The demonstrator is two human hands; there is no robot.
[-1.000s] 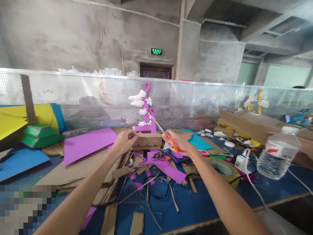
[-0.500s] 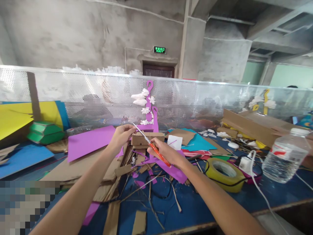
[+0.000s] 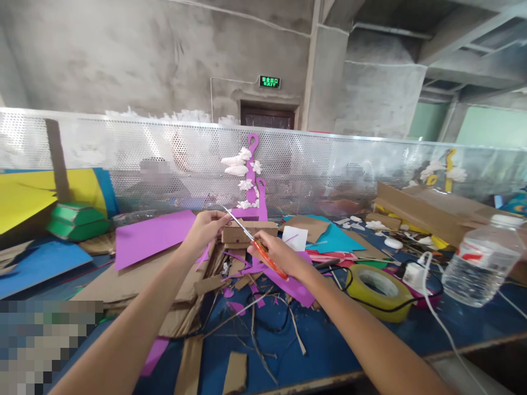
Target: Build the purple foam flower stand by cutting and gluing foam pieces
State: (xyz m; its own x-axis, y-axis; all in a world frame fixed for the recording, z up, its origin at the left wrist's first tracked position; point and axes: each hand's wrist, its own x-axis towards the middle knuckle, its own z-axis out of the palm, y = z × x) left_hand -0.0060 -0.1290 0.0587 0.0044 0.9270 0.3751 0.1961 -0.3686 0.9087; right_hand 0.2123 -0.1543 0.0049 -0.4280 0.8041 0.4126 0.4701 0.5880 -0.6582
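Observation:
My right hand (image 3: pixel 279 255) is closed round the orange handles of a pair of scissors (image 3: pixel 251 240), whose blades point up and left toward my left hand. My left hand (image 3: pixel 205 229) pinches the left end of a small cardboard box (image 3: pixel 247 231), which lies on a heap of scraps. A purple paper stand with white paper flowers (image 3: pixel 248 175) rises just behind the box. The blade tips sit close to the left fingertips, over the box's left corner.
A purple sheet (image 3: pixel 154 236) lies left of the box, among cardboard offcuts (image 3: pixel 135 280) on the blue table. A yellow tape roll (image 3: pixel 376 291), a water bottle (image 3: pixel 477 262) and a white cable (image 3: pixel 432 315) sit to the right. A perforated metal screen (image 3: pixel 329 164) closes the back.
My right hand swung the scissors from pointing up and right of the box to pointing left across it, then held still. The left hand stayed on the box.

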